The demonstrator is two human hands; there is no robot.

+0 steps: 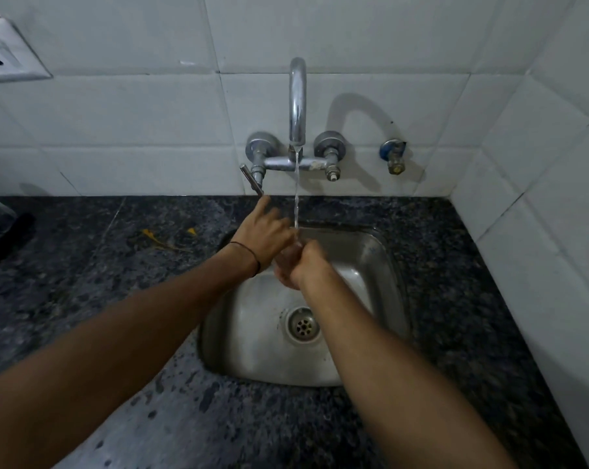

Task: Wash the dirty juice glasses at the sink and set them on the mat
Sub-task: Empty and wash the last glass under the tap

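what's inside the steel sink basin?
Steel sink basin: round drain strainer and running water stream; no glass visible. Both hands cover part of the basin.

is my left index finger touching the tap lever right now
Touching. In the head view, the left hand's raised fingertip meets the lower end of the tap lever, with no gap visible between them.

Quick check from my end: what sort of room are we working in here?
Most likely a home kitchen: a small steel sink set into a dark stone counter, a wall-mounted tap running water, and white tiles behind it.
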